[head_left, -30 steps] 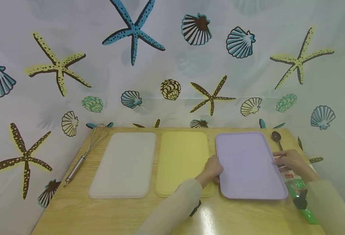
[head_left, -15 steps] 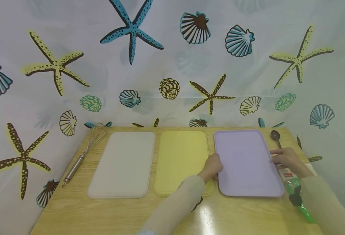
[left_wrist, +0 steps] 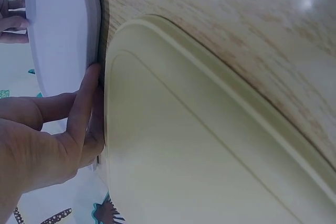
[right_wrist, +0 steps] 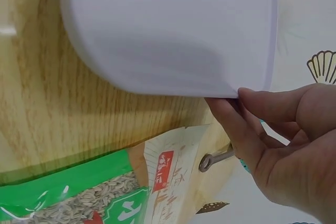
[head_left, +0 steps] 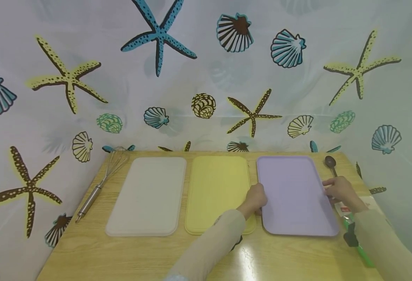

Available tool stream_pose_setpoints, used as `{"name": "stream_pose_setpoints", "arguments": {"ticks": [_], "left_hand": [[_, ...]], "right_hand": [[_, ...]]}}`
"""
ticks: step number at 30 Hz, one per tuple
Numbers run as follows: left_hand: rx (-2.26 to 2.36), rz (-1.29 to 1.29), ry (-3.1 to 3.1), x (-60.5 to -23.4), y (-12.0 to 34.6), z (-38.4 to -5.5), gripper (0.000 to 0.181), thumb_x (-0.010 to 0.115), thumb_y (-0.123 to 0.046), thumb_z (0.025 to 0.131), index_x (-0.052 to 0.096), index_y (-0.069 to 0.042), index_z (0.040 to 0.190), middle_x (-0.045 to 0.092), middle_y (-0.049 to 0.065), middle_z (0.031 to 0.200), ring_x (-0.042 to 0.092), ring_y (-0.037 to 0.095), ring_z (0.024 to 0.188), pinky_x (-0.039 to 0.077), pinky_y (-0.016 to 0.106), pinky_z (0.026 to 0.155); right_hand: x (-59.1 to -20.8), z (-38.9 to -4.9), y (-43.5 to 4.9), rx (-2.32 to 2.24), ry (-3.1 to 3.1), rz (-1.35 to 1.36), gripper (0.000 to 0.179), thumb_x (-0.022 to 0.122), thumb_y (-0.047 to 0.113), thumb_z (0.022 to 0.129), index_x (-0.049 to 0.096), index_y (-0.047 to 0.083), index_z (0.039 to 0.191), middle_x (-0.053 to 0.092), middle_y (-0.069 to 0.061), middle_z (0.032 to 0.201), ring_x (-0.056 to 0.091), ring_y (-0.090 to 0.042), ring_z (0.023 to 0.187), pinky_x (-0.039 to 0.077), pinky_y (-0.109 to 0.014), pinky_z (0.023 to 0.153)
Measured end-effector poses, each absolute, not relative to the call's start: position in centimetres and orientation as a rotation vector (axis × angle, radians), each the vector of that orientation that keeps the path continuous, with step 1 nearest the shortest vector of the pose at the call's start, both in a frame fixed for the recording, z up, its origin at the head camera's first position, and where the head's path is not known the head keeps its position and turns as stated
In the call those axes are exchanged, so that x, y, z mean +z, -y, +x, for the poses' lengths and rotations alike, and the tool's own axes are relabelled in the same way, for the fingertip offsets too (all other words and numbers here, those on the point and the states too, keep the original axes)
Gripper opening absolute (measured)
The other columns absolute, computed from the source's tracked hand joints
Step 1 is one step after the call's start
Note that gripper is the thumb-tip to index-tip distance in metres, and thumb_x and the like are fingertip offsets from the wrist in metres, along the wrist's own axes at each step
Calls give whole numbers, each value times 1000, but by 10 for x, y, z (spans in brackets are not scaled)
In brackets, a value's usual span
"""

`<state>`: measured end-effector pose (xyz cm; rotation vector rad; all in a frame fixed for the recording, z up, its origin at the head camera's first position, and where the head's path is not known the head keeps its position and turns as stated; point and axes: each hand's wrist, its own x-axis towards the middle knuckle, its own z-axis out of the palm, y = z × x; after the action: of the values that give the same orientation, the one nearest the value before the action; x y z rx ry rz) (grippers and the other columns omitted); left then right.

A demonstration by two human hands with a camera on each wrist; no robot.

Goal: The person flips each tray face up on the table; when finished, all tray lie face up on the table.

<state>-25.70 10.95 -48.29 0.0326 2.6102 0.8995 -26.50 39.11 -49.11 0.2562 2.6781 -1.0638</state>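
Both hands hold a lilac tray point(head_left: 295, 195) by its two long sides, at the right of the table. My left hand point(head_left: 256, 198) grips the left side, its lower part over the edge of the yellow tray point(head_left: 216, 187). In the left wrist view, fingers of this hand point(left_wrist: 52, 140) meet the lilac rim close beside the yellow tray's rounded corner. My right hand point(head_left: 343, 191) pinches the opposite side; in the right wrist view its thumb point(right_wrist: 268, 104) lies on the rim with a finger below. The tray's underside is hidden in the head view.
A white tray point(head_left: 148, 195) lies left of the yellow one. At the far left is a whisk point(head_left: 98, 187). A dark spoon point(head_left: 330, 162) and a green bag of seeds point(right_wrist: 100, 190) lie right of the lilac tray. A shell-patterned cloth point(head_left: 206, 70) hangs behind the table point(head_left: 139, 257).
The lilac tray has shifted slightly left and away from me, with both hands still on its sides. Over the last half second it has hardly moved.
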Motion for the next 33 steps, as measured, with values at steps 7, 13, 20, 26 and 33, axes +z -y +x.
{"name": "stream_pose_setpoints", "arguments": {"ticks": [7, 13, 20, 26, 33], "left_hand": [[916, 51, -2605, -483, -109, -254, 19, 59, 10, 85, 57, 7, 103, 61, 16, 84, 64, 25, 72, 57, 26, 55], [916, 76, -2602, -486, -110, -254, 20, 60, 9, 84, 57, 7, 104, 60, 16, 88, 63, 25, 76, 57, 25, 56], [915, 81, -2590, -491, -110, -256, 25, 62, 8, 83, 56, 6, 107, 60, 17, 94, 63, 26, 82, 57, 25, 60], [917, 110, -2603, -496, -111, -260, 28, 61, 7, 83, 56, 7, 111, 62, 18, 97, 63, 26, 83, 58, 26, 67], [1012, 200, -2600, -497, -97, -264, 19, 58, 4, 83, 60, 11, 101, 62, 14, 76, 66, 25, 66, 57, 26, 58]], "right_hand": [[-494, -260, -391, -981, -2700, 312, 42, 60, -5, 81, 52, -20, 119, 65, -32, 94, 66, -22, 69, 59, -34, 60], [-499, -257, -390, -1001, -2774, 276, 41, 58, -6, 76, 55, -21, 114, 65, -31, 87, 65, -22, 64, 58, -34, 54], [-504, -257, -390, -954, -2863, 231, 39, 58, -5, 73, 59, -21, 108, 66, -31, 85, 63, -21, 57, 55, -32, 49], [-503, -256, -388, -899, -2877, 229, 39, 56, -6, 74, 57, -23, 109, 66, -31, 87, 61, -19, 57, 54, -30, 49], [-494, -254, -380, -731, -2905, 324, 41, 54, 2, 77, 60, -14, 113, 64, -31, 102, 63, -34, 74, 52, -40, 58]]}}
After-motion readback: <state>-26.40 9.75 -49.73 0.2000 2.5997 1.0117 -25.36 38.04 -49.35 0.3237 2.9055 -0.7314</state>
